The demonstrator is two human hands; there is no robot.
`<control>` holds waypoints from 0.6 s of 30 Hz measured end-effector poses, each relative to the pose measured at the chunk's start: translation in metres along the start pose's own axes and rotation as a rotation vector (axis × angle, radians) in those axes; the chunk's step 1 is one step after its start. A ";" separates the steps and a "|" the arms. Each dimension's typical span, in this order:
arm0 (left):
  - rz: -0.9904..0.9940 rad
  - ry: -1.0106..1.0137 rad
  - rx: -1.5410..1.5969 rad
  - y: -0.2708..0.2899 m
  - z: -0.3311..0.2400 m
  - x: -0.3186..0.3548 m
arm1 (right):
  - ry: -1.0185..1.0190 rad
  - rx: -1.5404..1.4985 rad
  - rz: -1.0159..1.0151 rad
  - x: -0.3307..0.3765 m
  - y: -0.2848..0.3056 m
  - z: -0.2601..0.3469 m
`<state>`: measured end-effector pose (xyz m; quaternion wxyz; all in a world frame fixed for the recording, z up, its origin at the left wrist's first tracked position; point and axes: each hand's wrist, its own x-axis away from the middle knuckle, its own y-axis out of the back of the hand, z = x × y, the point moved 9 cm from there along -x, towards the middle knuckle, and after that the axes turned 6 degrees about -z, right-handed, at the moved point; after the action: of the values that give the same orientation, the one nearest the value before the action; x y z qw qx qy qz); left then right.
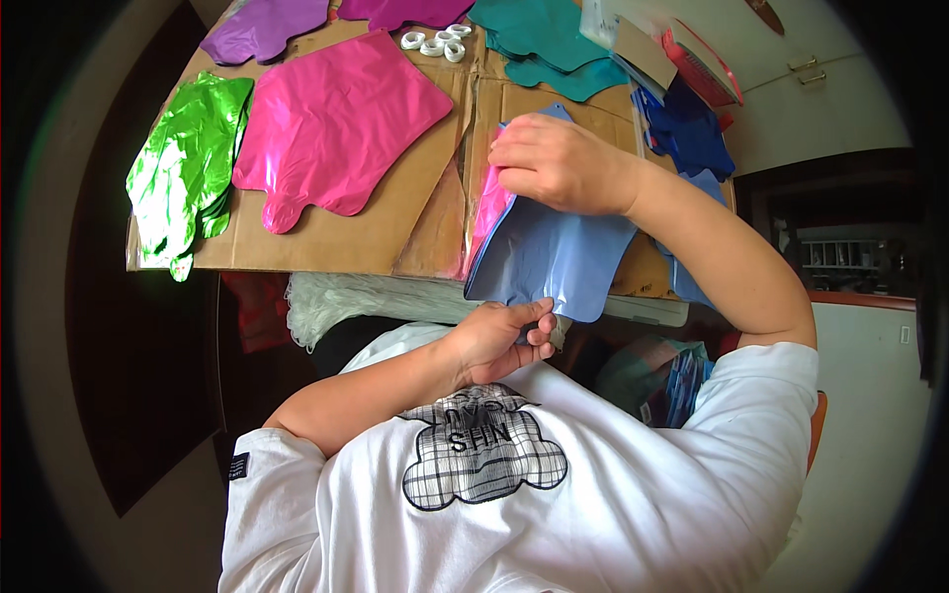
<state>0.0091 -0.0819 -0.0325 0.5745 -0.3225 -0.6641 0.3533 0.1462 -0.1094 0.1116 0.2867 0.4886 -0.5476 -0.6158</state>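
A light-blue, uninflated foil balloon hangs partly over the near edge of the cardboard-covered table. My right hand is closed on its upper left edge, lifting that side into a curl. At the balloon's lower edge my left hand pinches it between thumb and forefinger, the other fingers curled. A strip of pink foil shows beside the blue one, under my right hand; whether that hand also grips it I cannot tell. To the left lies a flat pink foil balloon, beside a shiny green stack of foil balloons.
Small white ribbon rolls lie at the back, between purple foil and teal foil balloons. Dark-blue foil and a red-rimmed basket stand at the right. The cardboard ends just before my body.
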 end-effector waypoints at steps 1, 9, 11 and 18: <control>0.004 -0.005 0.011 0.001 0.000 -0.001 | 0.015 0.030 -0.009 0.004 0.002 0.005; 0.004 -0.086 0.100 -0.004 -0.003 -0.007 | 0.063 0.116 -0.090 0.023 0.000 0.007; -0.001 -0.091 0.117 -0.005 -0.004 -0.006 | 0.071 0.122 -0.093 0.023 -0.003 0.008; -0.058 -0.045 0.144 -0.005 -0.004 -0.004 | 0.048 0.114 -0.075 0.030 -0.006 0.004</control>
<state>0.0140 -0.0881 -0.0299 0.5910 -0.2529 -0.6588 0.3908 0.1327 -0.1325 0.0966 0.2482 0.5389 -0.5560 -0.5821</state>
